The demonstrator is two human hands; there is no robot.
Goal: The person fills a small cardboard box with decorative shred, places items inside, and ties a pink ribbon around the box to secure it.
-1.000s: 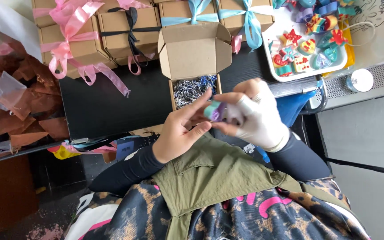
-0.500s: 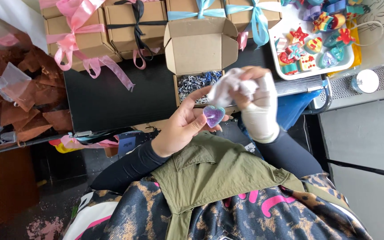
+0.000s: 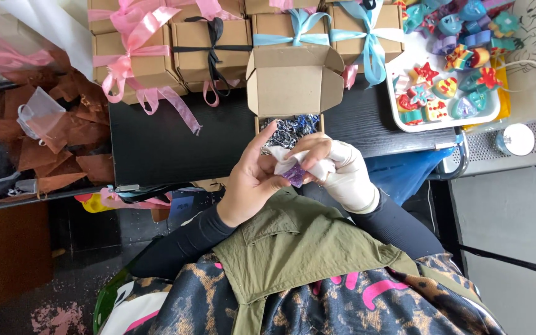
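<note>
On the black table [image 3: 156,146], an open cardboard box [image 3: 291,80] is waiting. A purple trinket [image 3: 295,175] is being wiped with a white cloth [image 3: 293,165], pinched between the left hand [image 3: 252,180] and the gloved right hand [image 3: 342,174], both closed on it.

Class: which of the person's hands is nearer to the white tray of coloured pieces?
Right. The right hand sits below-left of the tray; the left hand is farther left, beyond it.

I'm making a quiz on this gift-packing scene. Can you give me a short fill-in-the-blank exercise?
1. The right hand wears a white ____.
2. Both hands hold a small ____-coloured piece.
3. The open box holds shredded ____.
4. The colourful shapes lie on a white ____.

Missing words: glove; purple; paper; tray
</note>
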